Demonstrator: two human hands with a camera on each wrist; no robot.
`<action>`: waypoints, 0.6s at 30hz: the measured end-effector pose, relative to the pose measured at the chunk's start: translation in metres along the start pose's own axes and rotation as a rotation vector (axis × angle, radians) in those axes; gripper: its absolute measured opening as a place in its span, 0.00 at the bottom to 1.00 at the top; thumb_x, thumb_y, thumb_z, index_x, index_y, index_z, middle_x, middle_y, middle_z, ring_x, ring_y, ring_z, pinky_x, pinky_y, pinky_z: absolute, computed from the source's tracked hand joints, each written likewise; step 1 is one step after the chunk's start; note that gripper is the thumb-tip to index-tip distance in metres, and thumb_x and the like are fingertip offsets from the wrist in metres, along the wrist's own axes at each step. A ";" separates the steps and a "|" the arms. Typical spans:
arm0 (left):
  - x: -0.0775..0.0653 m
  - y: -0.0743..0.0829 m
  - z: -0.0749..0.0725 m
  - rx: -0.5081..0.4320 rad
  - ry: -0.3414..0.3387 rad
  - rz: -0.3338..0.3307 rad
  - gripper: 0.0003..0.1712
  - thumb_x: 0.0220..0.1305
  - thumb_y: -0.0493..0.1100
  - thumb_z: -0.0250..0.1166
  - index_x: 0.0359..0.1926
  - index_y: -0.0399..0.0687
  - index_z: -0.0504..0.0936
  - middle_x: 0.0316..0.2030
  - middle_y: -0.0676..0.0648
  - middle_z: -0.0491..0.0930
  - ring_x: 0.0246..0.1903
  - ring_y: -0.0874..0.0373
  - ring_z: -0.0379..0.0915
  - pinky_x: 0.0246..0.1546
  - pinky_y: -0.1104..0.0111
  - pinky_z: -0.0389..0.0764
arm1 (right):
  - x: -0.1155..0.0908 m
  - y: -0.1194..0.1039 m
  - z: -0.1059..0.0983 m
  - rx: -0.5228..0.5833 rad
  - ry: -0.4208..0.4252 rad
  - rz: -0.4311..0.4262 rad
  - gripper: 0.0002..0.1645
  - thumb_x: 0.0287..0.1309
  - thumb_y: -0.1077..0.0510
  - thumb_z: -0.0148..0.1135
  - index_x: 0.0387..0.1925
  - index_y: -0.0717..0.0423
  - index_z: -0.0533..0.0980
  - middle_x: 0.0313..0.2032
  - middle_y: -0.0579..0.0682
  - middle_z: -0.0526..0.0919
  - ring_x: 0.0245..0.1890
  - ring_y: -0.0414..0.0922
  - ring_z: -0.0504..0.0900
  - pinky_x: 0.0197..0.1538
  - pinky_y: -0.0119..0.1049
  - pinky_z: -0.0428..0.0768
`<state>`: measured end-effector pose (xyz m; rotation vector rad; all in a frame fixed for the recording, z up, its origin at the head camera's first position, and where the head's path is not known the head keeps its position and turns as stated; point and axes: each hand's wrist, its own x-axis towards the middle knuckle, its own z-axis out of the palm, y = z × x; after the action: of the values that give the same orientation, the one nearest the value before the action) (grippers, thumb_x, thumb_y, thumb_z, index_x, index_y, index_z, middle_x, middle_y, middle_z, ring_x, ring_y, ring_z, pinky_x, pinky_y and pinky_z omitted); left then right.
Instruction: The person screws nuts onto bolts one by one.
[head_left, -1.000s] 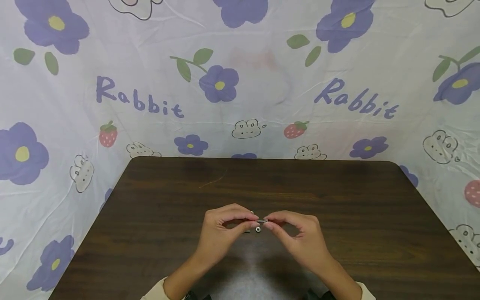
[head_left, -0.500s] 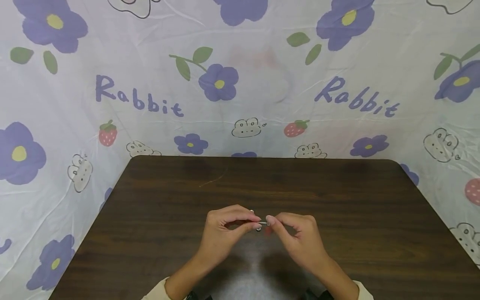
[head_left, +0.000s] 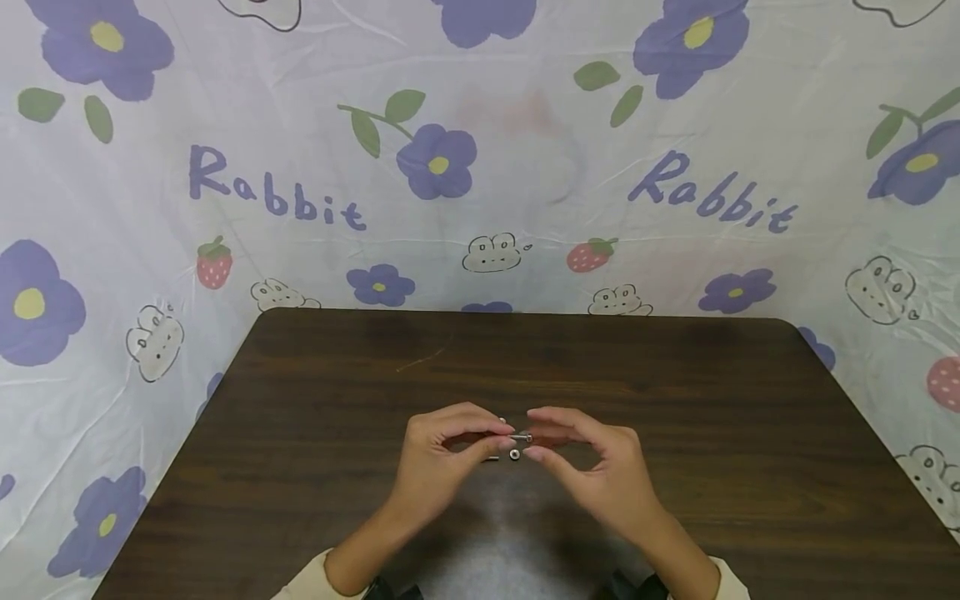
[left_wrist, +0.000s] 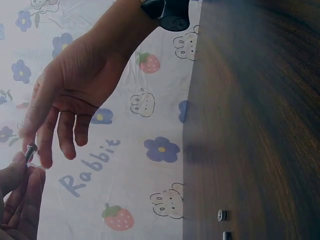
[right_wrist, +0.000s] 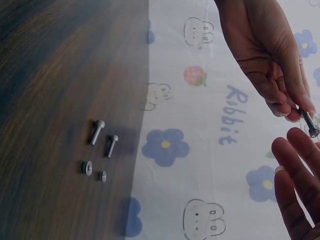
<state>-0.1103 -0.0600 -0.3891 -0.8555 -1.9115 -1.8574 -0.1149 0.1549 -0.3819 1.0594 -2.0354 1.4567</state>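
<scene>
There are 3 bolts [right_wrist: 97, 133] [right_wrist: 112, 146] [right_wrist: 308, 122], 2 round metal pieces [right_wrist: 87, 168] [right_wrist: 102, 176] and 2 hands [head_left: 432, 461] [head_left: 617, 465].

The bolt [right_wrist: 309, 122] looks shiny metal, the tabletop [head_left: 675, 383] smooth wood.

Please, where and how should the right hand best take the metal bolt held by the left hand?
Probably by the head of the metal bolt, with a light pinch from the side of the right hand: the left hand pinches the other end, so the head sticks out towards the right.
</scene>
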 end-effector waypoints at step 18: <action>0.000 0.001 0.000 -0.017 -0.005 0.012 0.07 0.57 0.30 0.74 0.38 0.37 0.89 0.34 0.45 0.87 0.34 0.53 0.86 0.34 0.61 0.89 | -0.001 0.002 0.001 0.001 -0.018 0.002 0.12 0.55 0.71 0.73 0.40 0.56 0.86 0.34 0.50 0.90 0.33 0.41 0.89 0.39 0.28 0.86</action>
<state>-0.1096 -0.0601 -0.3883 -0.8764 -1.8920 -1.8685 -0.1157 0.1547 -0.3837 1.0748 -2.0493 1.4540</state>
